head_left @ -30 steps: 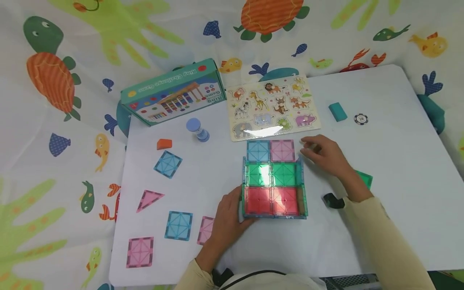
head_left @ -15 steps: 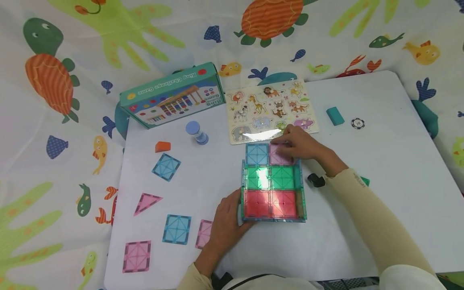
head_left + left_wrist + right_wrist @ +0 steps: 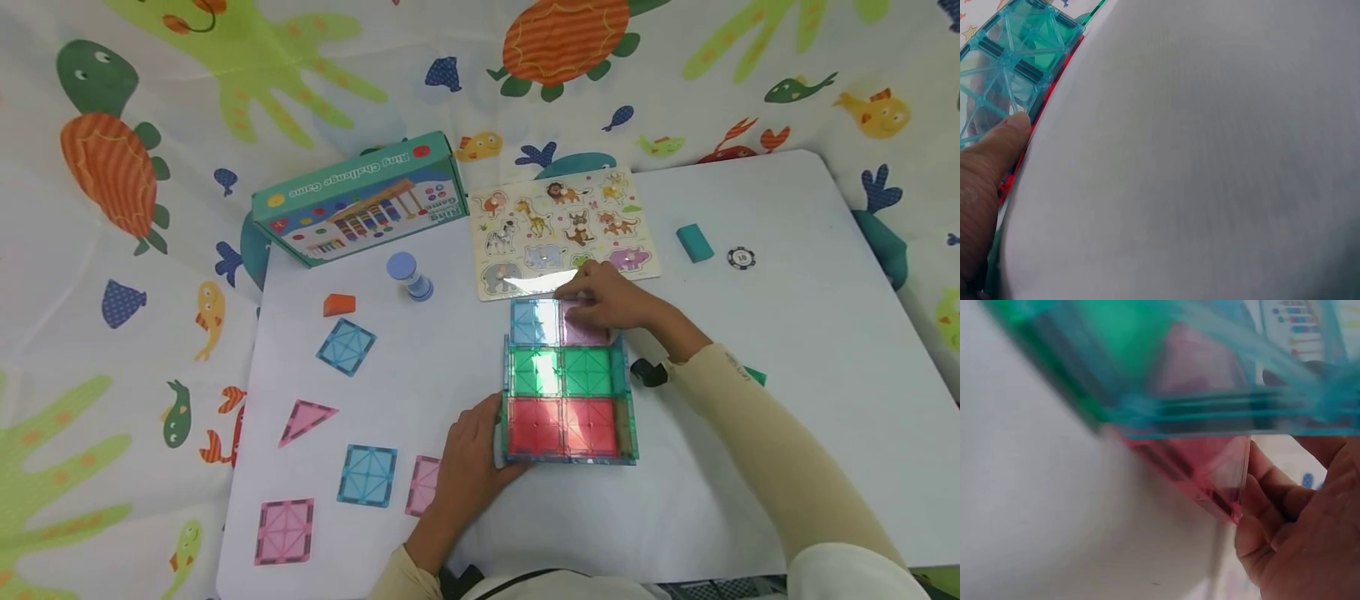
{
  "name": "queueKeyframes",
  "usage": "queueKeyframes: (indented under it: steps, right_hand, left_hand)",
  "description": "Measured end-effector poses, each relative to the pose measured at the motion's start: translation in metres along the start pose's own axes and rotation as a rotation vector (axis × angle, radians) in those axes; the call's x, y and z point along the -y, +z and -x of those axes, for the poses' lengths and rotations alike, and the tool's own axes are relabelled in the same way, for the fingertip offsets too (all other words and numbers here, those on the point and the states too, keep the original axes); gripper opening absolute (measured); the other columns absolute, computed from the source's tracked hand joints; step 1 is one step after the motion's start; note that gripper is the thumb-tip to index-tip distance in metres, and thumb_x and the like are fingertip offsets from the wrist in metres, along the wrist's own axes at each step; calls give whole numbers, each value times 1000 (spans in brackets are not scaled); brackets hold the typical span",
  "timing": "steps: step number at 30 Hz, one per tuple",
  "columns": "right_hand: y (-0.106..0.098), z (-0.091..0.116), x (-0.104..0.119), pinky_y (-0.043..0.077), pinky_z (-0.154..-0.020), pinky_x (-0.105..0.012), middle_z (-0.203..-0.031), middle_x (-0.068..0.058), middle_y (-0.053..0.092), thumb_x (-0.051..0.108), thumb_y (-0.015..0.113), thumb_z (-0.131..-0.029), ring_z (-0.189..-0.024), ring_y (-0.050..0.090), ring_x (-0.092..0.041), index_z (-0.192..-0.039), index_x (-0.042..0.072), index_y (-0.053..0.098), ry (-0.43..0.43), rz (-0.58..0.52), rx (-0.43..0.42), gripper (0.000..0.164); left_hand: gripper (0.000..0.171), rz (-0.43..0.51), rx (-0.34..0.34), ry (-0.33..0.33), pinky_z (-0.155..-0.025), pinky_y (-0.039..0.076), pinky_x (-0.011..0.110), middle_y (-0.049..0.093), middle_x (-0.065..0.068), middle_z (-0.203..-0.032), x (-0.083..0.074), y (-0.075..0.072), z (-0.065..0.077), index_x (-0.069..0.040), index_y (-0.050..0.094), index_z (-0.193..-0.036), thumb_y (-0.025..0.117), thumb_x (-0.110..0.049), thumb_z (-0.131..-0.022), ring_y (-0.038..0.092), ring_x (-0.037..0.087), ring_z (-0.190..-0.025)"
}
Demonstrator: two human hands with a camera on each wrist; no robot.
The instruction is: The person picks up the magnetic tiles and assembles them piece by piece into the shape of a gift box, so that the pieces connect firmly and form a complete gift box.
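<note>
A box-like build of clear magnetic tiles lies before me, with red tiles (image 3: 534, 427) nearest, green tiles (image 3: 587, 372) in the middle, and a blue tile (image 3: 534, 322) and pink tile (image 3: 588, 335) flat at the far end. Low upright tiles edge its near part. My left hand (image 3: 471, 454) holds the near left corner, thumb against the blue front wall (image 3: 1013, 47) in the left wrist view. My right hand (image 3: 611, 296) is over the far end and pinches the pink tile, covering part of it. Its curled fingers (image 3: 1260, 506) meet the tile's far edge in the right wrist view.
Loose blue and pink tiles (image 3: 285, 531) and an orange block (image 3: 340, 305) lie left. A blue spool-shaped piece (image 3: 410, 277), a game box (image 3: 360, 200) and an animal puzzle board (image 3: 562, 225) stand behind. A teal block (image 3: 695, 242) and poker chip (image 3: 742, 258) lie right.
My right hand has moved left from beside the build onto the pink tile at its far end, then stayed there. The left hand has kept its place at the near corner.
</note>
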State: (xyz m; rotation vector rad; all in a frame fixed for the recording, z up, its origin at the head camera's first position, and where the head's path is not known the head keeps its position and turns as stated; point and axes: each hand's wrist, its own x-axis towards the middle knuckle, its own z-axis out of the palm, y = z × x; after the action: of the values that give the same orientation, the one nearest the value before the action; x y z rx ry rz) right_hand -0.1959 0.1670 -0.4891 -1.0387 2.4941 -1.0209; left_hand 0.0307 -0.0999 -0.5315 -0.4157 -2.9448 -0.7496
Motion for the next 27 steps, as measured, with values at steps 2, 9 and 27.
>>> queueKeyframes:
  steps: [2,9,27]
  right_hand:
    - [-5,1,6,39,-73,-36,-90,-4,58,12,67,-86,-84,45,-21,-112,9,70,19,-52,21,27]
    - [-19,9,29,51,-80,-38,-107,-2,65,11,64,-89,-94,59,-18,-115,11,67,92,-153,57,25]
    - [-13,12,84,49,-66,-28,-77,11,63,23,69,-85,-71,57,-9,-90,16,71,33,212,127,8]
  left_hand:
    - [105,-5,3,0,-89,45,32,44,-7,-139,0,0,0,-23,24,-148,77,-59,-65,45,9,-117]
    - [105,5,10,-2,-89,44,31,43,-8,-140,-1,0,-1,-24,23,-148,76,-60,-65,44,8,-117]
    - [103,-5,-13,26,-87,45,30,42,-8,-141,-1,1,0,-22,25,-148,75,-60,-66,45,8,-116]
